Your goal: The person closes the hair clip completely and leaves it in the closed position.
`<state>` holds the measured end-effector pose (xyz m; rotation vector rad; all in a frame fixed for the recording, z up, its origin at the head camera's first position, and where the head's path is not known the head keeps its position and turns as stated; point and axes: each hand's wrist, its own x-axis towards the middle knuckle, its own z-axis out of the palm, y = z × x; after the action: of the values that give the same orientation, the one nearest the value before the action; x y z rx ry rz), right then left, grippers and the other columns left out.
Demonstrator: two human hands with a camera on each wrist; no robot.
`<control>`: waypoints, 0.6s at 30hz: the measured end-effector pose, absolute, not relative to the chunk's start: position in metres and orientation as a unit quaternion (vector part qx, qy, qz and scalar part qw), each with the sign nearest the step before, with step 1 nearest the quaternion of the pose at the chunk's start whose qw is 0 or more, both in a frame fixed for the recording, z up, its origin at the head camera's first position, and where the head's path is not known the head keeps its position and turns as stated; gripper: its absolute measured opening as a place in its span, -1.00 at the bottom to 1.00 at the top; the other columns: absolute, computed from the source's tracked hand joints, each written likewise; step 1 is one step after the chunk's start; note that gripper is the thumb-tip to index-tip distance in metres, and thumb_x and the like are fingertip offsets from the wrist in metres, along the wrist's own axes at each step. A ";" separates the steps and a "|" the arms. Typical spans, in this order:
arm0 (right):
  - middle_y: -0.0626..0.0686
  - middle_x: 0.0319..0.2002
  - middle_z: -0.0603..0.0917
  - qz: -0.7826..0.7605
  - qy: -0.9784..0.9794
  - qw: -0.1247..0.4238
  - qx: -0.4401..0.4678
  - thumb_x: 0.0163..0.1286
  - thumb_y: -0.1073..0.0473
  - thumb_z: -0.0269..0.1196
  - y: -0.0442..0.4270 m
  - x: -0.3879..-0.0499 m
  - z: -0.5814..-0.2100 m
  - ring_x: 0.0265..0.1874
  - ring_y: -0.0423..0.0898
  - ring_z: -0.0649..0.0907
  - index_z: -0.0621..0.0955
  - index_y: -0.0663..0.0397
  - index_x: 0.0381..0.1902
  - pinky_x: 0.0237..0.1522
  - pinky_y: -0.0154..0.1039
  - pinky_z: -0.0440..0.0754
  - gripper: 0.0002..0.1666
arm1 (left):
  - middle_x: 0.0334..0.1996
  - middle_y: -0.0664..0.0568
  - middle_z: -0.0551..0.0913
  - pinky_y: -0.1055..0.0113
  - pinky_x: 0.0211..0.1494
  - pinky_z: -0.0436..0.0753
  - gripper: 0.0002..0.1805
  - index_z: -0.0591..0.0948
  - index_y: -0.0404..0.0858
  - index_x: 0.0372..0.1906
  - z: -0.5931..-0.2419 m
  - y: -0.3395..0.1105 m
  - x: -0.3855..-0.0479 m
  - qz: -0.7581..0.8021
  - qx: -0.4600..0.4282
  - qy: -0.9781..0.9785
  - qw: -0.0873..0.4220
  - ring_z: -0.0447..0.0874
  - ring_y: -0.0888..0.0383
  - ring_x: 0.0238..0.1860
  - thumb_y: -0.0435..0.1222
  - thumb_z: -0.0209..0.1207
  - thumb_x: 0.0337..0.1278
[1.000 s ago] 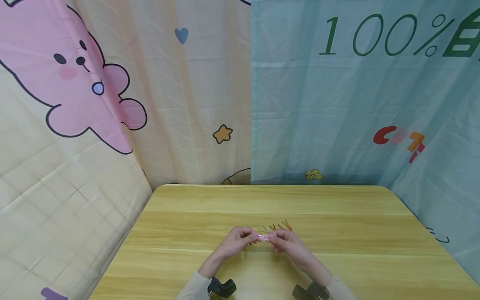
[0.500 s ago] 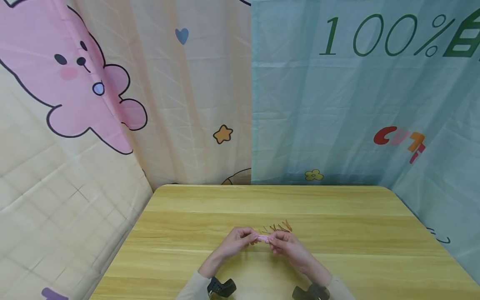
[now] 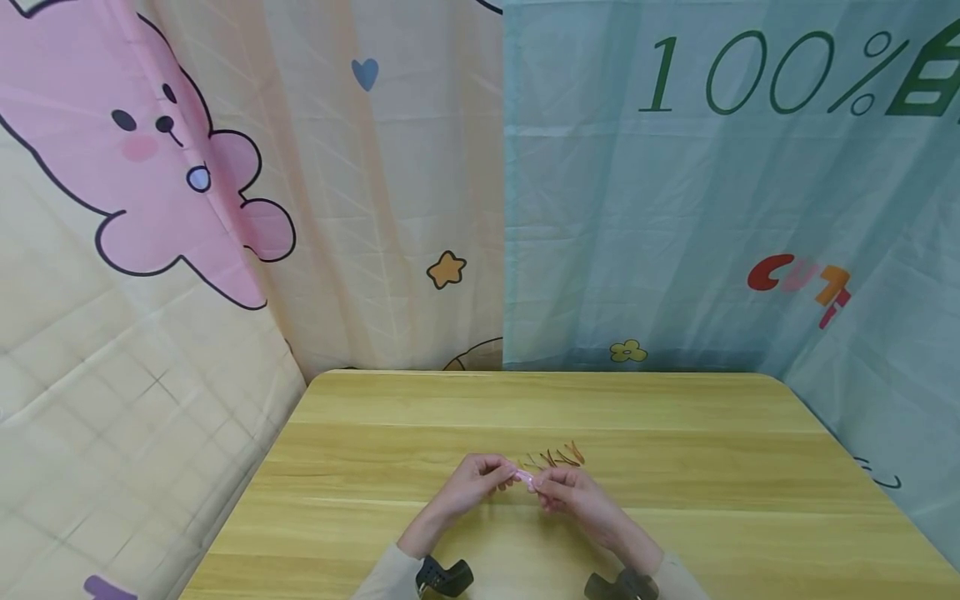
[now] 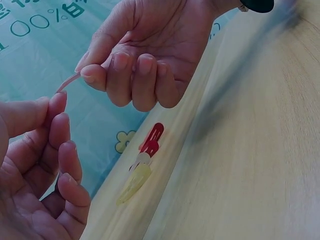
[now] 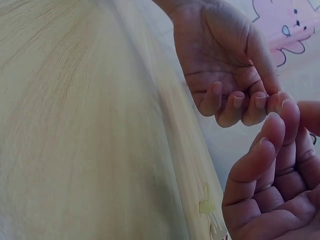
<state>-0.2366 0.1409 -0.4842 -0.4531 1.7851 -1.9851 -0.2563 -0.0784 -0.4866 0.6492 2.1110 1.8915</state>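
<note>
A small pink clip [image 3: 524, 477] is held between both hands just above the table. The left hand [image 3: 472, 482] pinches its left end between thumb and index finger; the right hand [image 3: 576, 492] pinches the right end. The left wrist view shows the clip [image 4: 68, 82] edge-on as a thin, slightly curved strip, with the left hand [image 4: 42, 165] at lower left and the right hand [image 4: 145, 60] above. In the right wrist view fingers cover most of the clip, between the right hand [image 5: 277, 185] and the left hand [image 5: 225, 60].
Several clips [image 3: 558, 457] lie in a row on the wooden table [image 3: 375, 442], beyond the hands. Red clips [image 4: 152, 139] and a yellow clip [image 4: 134, 184] are among them. Patterned curtains [image 3: 637, 208] hang around the table's back and sides.
The pink clip has tilted, its right end now lower and nearer the person. The right fingertips have shifted slightly left and down with it; the left hand has hardly moved.
</note>
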 end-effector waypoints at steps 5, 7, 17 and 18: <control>0.03 -0.43 0.59 -0.700 0.657 0.217 -0.174 0.37 0.18 0.19 0.139 -0.235 -0.485 -0.45 -0.18 0.50 0.53 0.55 -0.16 -0.27 -0.25 0.50 -0.61 | -0.46 -0.07 0.56 0.45 -0.43 0.34 -0.74 0.61 -0.51 -0.27 -0.476 -0.077 -0.250 0.649 0.204 0.724 0.113 0.38 0.16 -0.44 -0.33 0.09 0.32; 0.04 -0.43 0.59 -0.691 0.665 0.217 -0.181 0.37 0.18 0.19 0.138 -0.234 -0.485 -0.45 -0.18 0.51 0.54 0.55 -0.15 -0.27 -0.24 0.51 -0.61 | -0.47 -0.07 0.55 0.45 -0.45 0.34 -0.74 0.61 -0.52 -0.28 -0.468 -0.076 -0.245 0.650 0.198 0.726 0.109 0.38 0.16 -0.45 -0.33 0.10 0.32; -0.04 -0.48 0.58 -0.679 0.685 0.185 -0.188 0.37 0.19 0.19 0.135 -0.232 -0.487 -0.47 -0.20 0.51 0.55 0.54 -0.17 -0.30 -0.28 0.51 -0.62 | -0.50 0.00 0.54 0.46 -0.48 0.33 -0.74 0.63 -0.48 -0.26 -0.470 -0.071 -0.243 0.651 0.184 0.729 0.100 0.39 0.18 -0.49 -0.31 0.10 0.33; -0.05 -0.49 0.57 -0.679 0.687 0.180 -0.186 0.37 0.19 0.19 0.135 -0.233 -0.487 -0.47 -0.20 0.51 0.55 0.54 -0.17 -0.31 -0.29 0.51 -0.62 | -0.49 0.02 0.55 0.46 -0.47 0.34 -0.75 0.64 -0.47 -0.26 -0.473 -0.071 -0.245 0.647 0.184 0.733 0.103 0.40 0.18 -0.48 -0.31 0.11 0.32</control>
<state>-0.2327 0.1345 -0.4871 -0.5266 1.9406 -1.9186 -0.2449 -0.0710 -0.4735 0.5435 2.1622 1.9096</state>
